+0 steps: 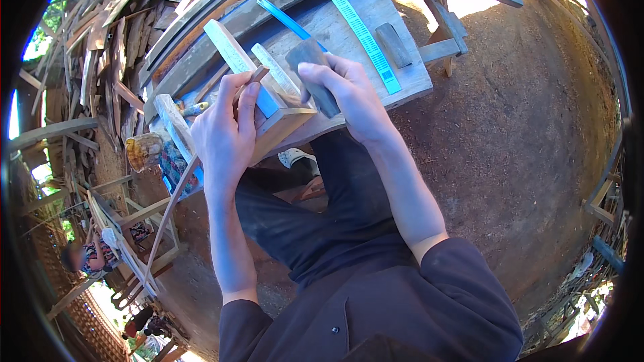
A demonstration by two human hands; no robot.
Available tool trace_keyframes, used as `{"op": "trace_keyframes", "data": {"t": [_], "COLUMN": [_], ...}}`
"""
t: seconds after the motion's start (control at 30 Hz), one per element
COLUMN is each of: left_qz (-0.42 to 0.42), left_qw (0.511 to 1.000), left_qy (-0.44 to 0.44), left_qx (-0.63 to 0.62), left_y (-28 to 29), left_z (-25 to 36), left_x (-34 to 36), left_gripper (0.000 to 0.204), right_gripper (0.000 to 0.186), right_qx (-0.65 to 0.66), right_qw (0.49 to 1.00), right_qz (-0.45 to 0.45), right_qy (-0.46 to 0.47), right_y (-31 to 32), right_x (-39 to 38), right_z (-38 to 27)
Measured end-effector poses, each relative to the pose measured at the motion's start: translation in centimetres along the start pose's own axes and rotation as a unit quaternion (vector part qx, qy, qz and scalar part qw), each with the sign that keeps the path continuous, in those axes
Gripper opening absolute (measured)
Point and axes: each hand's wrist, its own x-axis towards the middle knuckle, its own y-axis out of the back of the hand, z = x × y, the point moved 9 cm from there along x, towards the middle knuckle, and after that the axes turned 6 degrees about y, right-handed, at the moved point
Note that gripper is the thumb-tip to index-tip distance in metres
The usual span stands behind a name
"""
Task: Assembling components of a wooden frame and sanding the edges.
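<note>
My left hand [225, 127] is closed in a pinch on a thin brown wooden strip [260, 74]. The strip's short end sticks out past my fingertips, and its long tail seems to run down to the left below the hand. In my right hand [345, 90] is a dark grey rectangular block [310, 74], gripped between thumb and fingers just right of the strip's tip. Beneath my hands, an angled wooden piece [285, 124] stands at the near edge of the bench [365, 10]. Pale wooden bars [228, 47] lie on the bench behind the left hand.
A metal ruler [355, 30], a blue strip [285, 19] and a second dark block [394, 45] lie on the bench. Scrap wood [121, 47] is heaped at far left. A log end [143, 152] stands beside the bench. People [97, 255] are at lower left.
</note>
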Motion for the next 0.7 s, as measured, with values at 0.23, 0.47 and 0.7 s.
{"op": "trace_keyframes", "data": {"t": [0.23,0.47,0.7], "left_qz": [-0.009,-0.025,-0.018], "left_qw": [1.0,0.999,1.0], "left_qy": [0.01,0.022,0.014], "left_qx": [-0.012,-0.007,-0.011], "left_y": [-0.1,-0.1,0.0], "left_z": [-0.1,-0.3,0.1], "left_x": [-0.1,-0.1,0.0], "left_gripper": [0.016,0.015,0.015], "right_gripper": [0.034,0.033,0.032], "right_qx": [0.049,0.159,0.133], "right_qw": [0.996,0.987,0.99], "right_qz": [0.013,-0.035,-0.002], "right_qy": [0.078,-0.018,0.055], "right_y": [-2.0,-2.8,-2.5], "right_x": [4.0,4.5,3.2], "right_z": [-0.7,1.7,1.3]}}
